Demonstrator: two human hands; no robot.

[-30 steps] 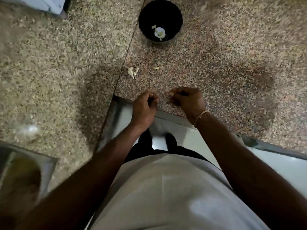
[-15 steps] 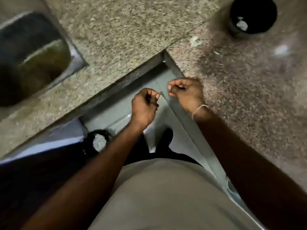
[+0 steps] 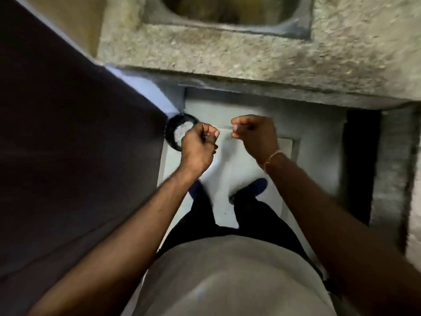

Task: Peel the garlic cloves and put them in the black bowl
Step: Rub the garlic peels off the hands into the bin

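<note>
Light is reading dim and uneven throughout. The pale grey floor is catching the brightest light, while the broad dark panel at left is sitting in deep shadow. Motion blur is smearing the speckled granite countertop and steel sink rim. Wide-angle distortion is bending the frame edges.

I see a rough speckled grey stone counter across the top of the frame, with a dull brushed-metal sink basin set into it, and below, a smooth, faintly glossy pale tiled floor.
</note>
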